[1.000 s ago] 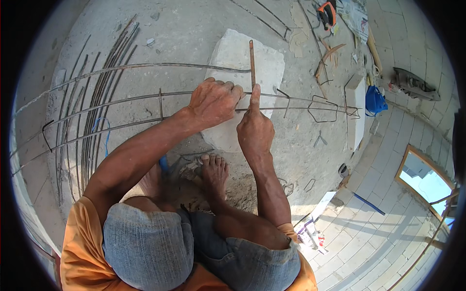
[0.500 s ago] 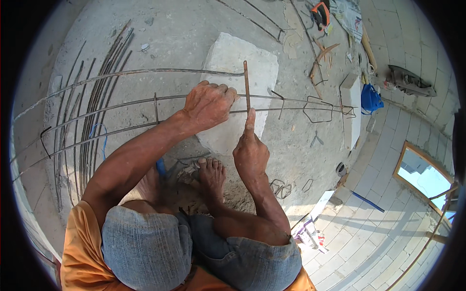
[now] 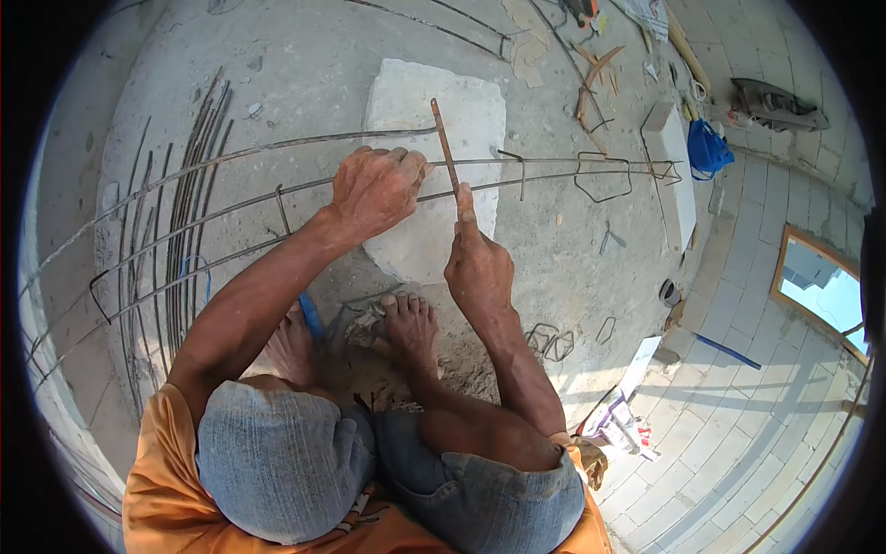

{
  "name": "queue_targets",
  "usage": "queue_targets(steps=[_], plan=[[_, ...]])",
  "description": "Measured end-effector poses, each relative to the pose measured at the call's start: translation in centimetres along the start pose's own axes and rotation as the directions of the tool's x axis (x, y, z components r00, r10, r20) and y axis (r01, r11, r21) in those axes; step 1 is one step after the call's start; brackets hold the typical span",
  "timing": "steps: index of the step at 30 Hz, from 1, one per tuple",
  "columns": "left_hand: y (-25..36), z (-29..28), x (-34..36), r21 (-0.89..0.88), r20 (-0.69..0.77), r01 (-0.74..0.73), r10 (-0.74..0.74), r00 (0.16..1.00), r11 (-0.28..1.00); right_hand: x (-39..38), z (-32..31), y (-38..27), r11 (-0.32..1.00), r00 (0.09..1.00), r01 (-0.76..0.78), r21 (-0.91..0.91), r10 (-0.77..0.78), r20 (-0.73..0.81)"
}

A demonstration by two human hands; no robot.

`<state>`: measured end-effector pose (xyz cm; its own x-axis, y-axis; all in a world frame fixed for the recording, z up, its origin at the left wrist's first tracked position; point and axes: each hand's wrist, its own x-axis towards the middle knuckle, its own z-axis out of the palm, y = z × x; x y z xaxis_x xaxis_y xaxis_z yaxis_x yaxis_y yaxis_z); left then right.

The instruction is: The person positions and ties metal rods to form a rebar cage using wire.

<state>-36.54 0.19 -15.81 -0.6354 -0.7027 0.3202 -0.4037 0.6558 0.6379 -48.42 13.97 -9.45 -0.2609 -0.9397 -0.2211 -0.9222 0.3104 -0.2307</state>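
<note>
steel rod (image 3: 307, 186) runs through closed left hand (image 3: 374, 189); right hand (image 3: 480, 268) grips straight rusty bar (image 3: 445, 143).

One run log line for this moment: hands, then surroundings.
Left hand: closed on steel bar | Right hand: holding rusty rod | Under bar: pale slab | Left side: loose rods

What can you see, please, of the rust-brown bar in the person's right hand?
The rust-brown bar is slim, straight and metal-looking. Over the white slab, it points up the picture, tilted slightly left. The right hand grips its hidden lower end, one of the fingers stretched along it. A grey rod ends beside its upper part; whether they touch is unclear.
</note>
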Motion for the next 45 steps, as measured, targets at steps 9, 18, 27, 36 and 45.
queue_targets(steps=[9,18,27,36,45], plan=[[1.5,-1.3,0.8,-0.002,0.096,0.041,-0.040,0.995,0.999,-0.7,0.1,0.9,0.999,0.985,0.033,0.029,-0.028,-0.170],[1.1,-1.4,0.5,0.082,0.011,-0.143,0.142,0.990,0.986,-0.5,-3.6,0.7,0.997,0.997,0.074,-0.032,-0.075,-0.020],[1.4,-1.3,1.2,0.058,0.019,-0.101,0.100,0.995,0.993,-0.7,-0.9,1.7,0.948,0.979,0.058,0.312,0.007,-0.205],[2.8,-3.2,1.7,0.145,-0.041,-0.285,0.294,0.955,0.947,-2.7,-2.2,4.5,0.924,0.942,0.019,0.382,0.111,-0.315],[5.4,-3.4,0.6,0.044,0.280,-0.117,0.101,0.955,0.992,-3.0,1.4,3.3,0.869,0.962,-0.019,0.494,0.150,-0.226]])
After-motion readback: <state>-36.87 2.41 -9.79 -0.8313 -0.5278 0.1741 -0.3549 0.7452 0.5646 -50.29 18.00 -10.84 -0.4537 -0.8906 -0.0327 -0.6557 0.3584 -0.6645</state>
